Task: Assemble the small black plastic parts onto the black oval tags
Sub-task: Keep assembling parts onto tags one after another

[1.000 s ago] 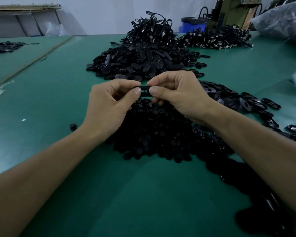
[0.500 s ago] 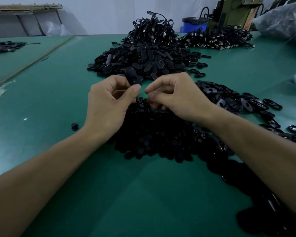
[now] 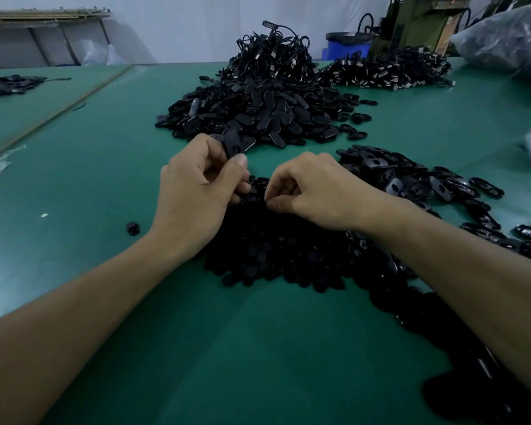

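Observation:
My left hand (image 3: 193, 191) pinches a black oval tag (image 3: 232, 142) between thumb and fingers, and the tag stands upright above the thumb. My right hand (image 3: 313, 188) has its fingertips curled down into the heap of small black round parts (image 3: 276, 253) just in front of me; whether it grips one is hidden by the fingers. A big pile of oval tags (image 3: 258, 115) lies beyond both hands. More oval tags with holes (image 3: 411, 182) are spread to the right of my right hand.
The green table (image 3: 105, 167) carries a mound of black cables (image 3: 273, 56) at the back and another cable pile (image 3: 390, 69) at the back right. One stray small part (image 3: 132, 227) lies left of my left wrist. Plastic bags (image 3: 509, 41) sit at the right edge.
The hands were joined on one tag; they have come apart. My left hand keeps the tag, turned upright, and my right hand has dropped to the heap of small parts.

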`<state>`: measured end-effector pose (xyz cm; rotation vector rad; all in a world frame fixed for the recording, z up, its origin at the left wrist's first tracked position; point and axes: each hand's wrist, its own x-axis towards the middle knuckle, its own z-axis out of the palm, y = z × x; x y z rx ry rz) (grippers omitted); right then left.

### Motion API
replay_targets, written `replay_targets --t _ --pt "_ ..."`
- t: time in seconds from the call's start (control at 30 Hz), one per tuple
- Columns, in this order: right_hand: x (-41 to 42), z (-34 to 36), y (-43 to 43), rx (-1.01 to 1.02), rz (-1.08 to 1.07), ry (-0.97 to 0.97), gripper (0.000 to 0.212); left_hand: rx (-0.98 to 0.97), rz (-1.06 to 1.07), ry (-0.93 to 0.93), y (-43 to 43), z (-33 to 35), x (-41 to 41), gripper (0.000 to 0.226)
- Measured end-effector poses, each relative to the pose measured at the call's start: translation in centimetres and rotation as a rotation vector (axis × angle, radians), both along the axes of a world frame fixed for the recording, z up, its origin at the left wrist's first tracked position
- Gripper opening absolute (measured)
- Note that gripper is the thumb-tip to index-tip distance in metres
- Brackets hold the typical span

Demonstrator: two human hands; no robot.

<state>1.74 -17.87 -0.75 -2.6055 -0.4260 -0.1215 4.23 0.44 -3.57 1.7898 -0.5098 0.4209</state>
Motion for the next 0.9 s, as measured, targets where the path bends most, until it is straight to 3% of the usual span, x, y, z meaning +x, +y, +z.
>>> replay_targets --t 0.23,0.43,0.73,0.9 --pt "0.07 0.29 -0.14 0.058 -0.001 -0.075 0.017 0.022 0.022 -0.009 0.27 -0.06 0.07 0.027" --pt "0.04 0.18 -0.20 0.036 0.023 -0.074 0.010 0.003 0.011 0.008 0.39 0.29 -0.16 0.017" --pt "-0.01 0.43 -0.28 0.406 -0.017 -0.132 0.007 -0.033 -0.054 0.060 0.32 0.18 0.10 0.028" --pt "-0.04 0.69 -0.23 0.544 -0.010 -0.134 0.010 0.021 -0.045 0.014 0.24 -0.02 0.09 0.020"
